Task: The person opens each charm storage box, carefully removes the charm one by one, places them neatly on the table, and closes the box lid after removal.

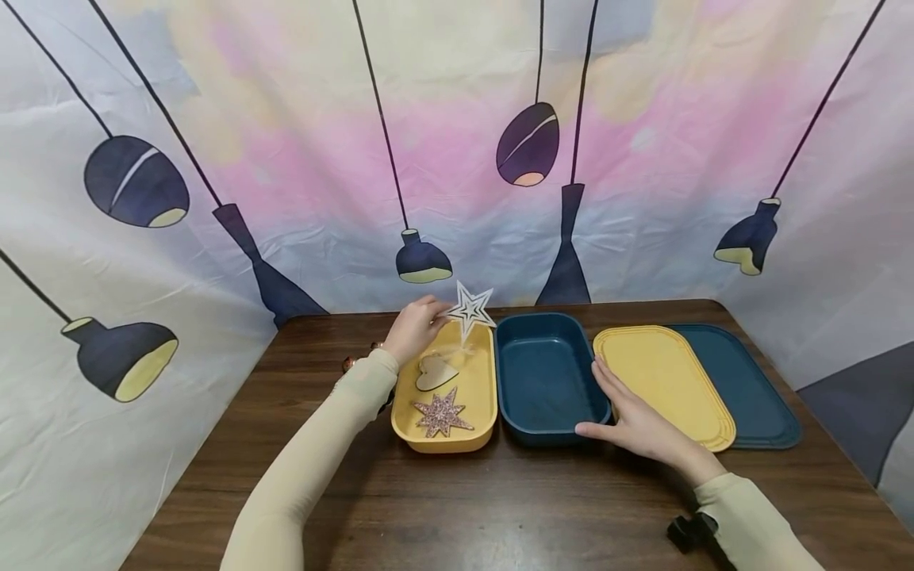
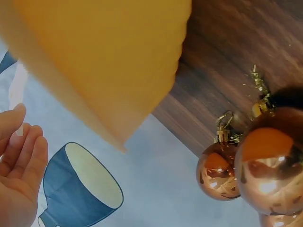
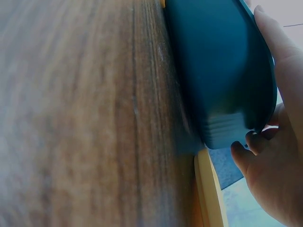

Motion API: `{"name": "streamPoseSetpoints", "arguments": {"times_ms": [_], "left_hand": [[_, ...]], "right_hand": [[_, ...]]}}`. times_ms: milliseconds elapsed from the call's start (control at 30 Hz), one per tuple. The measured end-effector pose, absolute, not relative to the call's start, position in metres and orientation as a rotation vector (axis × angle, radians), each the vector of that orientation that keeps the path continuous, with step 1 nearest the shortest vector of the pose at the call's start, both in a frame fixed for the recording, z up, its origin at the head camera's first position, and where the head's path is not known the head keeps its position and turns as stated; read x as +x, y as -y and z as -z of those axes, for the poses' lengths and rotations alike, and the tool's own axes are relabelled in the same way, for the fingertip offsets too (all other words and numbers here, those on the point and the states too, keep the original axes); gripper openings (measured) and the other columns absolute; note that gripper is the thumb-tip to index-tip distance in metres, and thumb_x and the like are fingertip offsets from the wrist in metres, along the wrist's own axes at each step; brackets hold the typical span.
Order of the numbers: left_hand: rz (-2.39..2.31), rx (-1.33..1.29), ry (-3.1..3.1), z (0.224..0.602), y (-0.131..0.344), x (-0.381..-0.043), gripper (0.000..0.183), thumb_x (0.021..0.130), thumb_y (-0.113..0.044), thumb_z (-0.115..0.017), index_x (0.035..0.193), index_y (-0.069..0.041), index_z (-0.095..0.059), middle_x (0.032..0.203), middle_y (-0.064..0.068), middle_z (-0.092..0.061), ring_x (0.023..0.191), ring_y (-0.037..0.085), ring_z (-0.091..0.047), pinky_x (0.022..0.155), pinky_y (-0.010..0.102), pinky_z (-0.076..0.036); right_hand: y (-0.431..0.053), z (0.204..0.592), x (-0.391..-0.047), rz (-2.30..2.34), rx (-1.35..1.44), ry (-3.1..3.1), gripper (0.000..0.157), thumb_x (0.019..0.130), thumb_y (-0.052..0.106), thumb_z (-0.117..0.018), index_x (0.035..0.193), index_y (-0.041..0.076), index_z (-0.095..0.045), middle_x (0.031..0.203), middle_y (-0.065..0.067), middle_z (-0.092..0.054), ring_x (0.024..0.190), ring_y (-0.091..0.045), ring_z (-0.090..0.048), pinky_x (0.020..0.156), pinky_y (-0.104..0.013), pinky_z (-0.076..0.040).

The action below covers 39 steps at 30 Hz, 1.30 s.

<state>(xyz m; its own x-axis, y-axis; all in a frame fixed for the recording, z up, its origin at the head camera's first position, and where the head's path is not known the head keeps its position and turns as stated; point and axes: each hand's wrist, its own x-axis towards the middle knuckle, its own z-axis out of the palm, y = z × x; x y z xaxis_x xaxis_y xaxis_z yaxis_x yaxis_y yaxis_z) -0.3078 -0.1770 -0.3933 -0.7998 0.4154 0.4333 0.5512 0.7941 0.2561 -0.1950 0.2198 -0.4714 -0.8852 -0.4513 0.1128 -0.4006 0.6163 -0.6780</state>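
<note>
My left hand pinches a white star ornament by its left side, above the far end of a yellow container. Inside that container lie a wooden heart and a glittery pink starburst ornament. In the left wrist view the star is mostly out of frame, with only a pale strip at the fingertips. My right hand rests against the near right corner of a dark blue container, its fingers spread along the right side and the thumb at the front rim. Nothing lies in the blue container.
Right of the containers, a yellow lid overlaps a dark blue lid on the wooden table. Shiny copper baubles sit left of the yellow container. A fabric backdrop printed with lamps hangs behind the table.
</note>
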Motion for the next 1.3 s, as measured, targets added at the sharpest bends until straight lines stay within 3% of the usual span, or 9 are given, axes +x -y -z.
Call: {"name": "streamPoseSetpoints", "arguments": {"times_ms": [333, 633, 933, 1167, 1300], "left_hand": [[0.625, -0.747, 2.534, 0.378, 0.173, -0.302, 0.026, 0.099, -0.014, -0.067, 0.123, -0.004, -0.072, 0.095, 0.008, -0.064, 0.078, 0.020, -0.064, 0.070, 0.034, -0.054], [0.710, -0.720, 2.412, 0.353, 0.178, -0.291, 0.028, 0.097, -0.010, -0.069, 0.123, -0.001, -0.071, 0.102, 0.011, -0.067, 0.088, 0.025, -0.067, 0.079, 0.038, -0.056], [0.843, -0.604, 2.297, 0.332, 0.197, -0.278, 0.029, 0.094, -0.009, -0.072, 0.122, 0.001, -0.072, 0.095, 0.012, -0.065, 0.089, 0.027, -0.063, 0.080, 0.048, -0.054], [0.831, -0.559, 2.170, 0.306, 0.206, -0.268, 0.030, 0.093, -0.009, -0.074, 0.120, 0.003, -0.072, 0.093, 0.014, -0.066, 0.090, 0.027, -0.067, 0.087, 0.037, -0.055], [0.837, -0.546, 2.091, 0.292, 0.210, -0.259, 0.030, 0.092, -0.007, -0.075, 0.120, 0.003, -0.072, 0.093, 0.015, -0.066, 0.089, 0.028, -0.068, 0.086, 0.036, -0.055]], "right_hand": [[-0.220, 0.472, -0.195, 1.120, -0.718, -2.753, 0.109, 0.089, 0.054, -0.073, 0.163, 0.010, -0.007, 0.168, -0.016, 0.000, 0.151, -0.044, -0.010, 0.111, -0.068, -0.025], [-0.219, 0.470, -0.194, 1.122, -0.719, -2.749, 0.108, 0.090, 0.054, -0.072, 0.163, 0.009, -0.007, 0.168, -0.017, -0.001, 0.151, -0.045, -0.010, 0.111, -0.069, -0.025], [-0.219, 0.469, -0.196, 1.115, -0.708, -2.749, 0.110, 0.088, 0.054, -0.073, 0.163, 0.009, -0.006, 0.168, -0.016, 0.000, 0.151, -0.044, -0.009, 0.111, -0.069, -0.024], [-0.219, 0.469, -0.196, 1.124, -0.706, -2.733, 0.110, 0.089, 0.054, -0.073, 0.163, 0.009, -0.005, 0.168, -0.015, 0.001, 0.152, -0.043, -0.008, 0.111, -0.070, -0.023], [-0.219, 0.469, -0.195, 1.119, -0.720, -2.737, 0.109, 0.089, 0.052, -0.073, 0.163, 0.009, -0.005, 0.168, -0.016, 0.001, 0.151, -0.044, -0.008, 0.111, -0.070, -0.024]]}}
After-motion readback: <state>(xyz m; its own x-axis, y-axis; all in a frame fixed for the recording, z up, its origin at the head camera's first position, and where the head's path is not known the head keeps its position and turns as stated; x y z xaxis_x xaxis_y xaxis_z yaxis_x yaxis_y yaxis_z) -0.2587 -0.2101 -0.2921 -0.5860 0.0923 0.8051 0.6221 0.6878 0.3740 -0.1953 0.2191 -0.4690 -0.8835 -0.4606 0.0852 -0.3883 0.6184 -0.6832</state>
